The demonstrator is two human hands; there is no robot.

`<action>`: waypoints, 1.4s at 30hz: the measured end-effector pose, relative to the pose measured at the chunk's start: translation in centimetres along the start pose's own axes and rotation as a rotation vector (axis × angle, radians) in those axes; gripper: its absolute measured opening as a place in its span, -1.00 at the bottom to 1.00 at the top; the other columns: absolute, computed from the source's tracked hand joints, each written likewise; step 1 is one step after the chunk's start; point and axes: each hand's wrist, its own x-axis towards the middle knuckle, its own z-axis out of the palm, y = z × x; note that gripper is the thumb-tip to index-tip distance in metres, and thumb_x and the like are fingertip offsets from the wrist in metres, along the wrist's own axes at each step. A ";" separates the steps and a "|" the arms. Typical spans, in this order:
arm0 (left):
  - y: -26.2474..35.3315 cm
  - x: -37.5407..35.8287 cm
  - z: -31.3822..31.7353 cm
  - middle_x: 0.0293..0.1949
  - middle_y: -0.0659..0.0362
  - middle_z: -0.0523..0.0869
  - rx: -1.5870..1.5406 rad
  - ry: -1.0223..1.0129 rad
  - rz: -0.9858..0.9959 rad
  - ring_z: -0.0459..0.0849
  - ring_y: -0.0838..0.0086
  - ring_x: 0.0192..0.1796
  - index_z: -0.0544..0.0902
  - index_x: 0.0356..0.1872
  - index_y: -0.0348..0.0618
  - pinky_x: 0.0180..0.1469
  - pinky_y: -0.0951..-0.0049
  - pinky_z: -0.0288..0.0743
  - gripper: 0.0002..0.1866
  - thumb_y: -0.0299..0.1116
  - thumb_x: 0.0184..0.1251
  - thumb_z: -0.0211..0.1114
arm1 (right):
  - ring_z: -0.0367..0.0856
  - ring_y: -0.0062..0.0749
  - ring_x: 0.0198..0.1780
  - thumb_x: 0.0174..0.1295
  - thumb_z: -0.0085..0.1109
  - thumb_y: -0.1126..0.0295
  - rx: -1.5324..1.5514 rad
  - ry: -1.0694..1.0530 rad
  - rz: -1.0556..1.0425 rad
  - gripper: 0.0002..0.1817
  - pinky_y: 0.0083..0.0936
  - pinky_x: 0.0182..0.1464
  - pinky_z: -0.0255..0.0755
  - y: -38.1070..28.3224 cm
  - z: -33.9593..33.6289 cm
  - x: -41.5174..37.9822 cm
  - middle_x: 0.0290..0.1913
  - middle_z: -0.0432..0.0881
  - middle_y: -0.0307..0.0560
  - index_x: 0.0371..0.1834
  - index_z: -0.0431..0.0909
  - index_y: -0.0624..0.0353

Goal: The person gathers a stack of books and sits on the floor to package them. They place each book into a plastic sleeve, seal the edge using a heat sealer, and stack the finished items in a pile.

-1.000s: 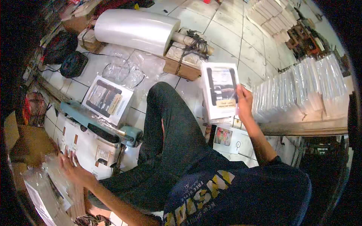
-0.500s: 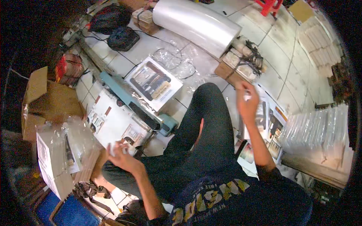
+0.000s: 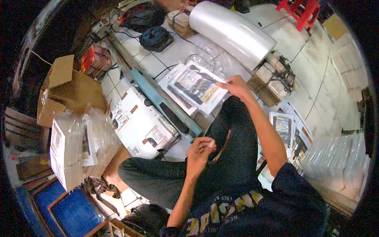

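My right hand (image 3: 235,87) pinches the right edge of a printed booklet (image 3: 197,87) in clear plastic film. That booklet overlaps another one (image 3: 167,81) lying on the floor. My left hand (image 3: 200,152) is above my lap, its fingers curled together. Something pale shows at its fingertips, too small to name. Left of my knee stands a long teal bar sealer (image 3: 158,102), with a white printed sheet (image 3: 136,122) spread along its near side.
A big roll of clear film (image 3: 233,33) lies at the back beside tied bundles (image 3: 270,81). Stacks of plastic-wrapped booklets (image 3: 331,162) stand at right, more (image 3: 65,154) at left near an open cardboard box (image 3: 73,93). A red stool (image 3: 302,14) is at far right.
My right hand has moved left from the papers at my right side, bringing a wrapped booklet over the one on the floor. My left hand has come away from the white sheet towards my lap.
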 end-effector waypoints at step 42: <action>-3.3 0.6 4.3 0.04 0.10 0.64 -0.756 -0.153 -0.121 0.63 0.44 0.02 0.45 0.16 -0.31 0.14 0.42 0.48 -0.62 -0.30 0.44 0.15 | 0.68 -0.46 -0.23 0.22 0.31 0.33 0.434 0.089 0.190 -0.68 -0.51 -0.20 0.61 -8.0 -7.4 -25.5 -0.22 0.69 -0.07 -0.05 0.60 0.32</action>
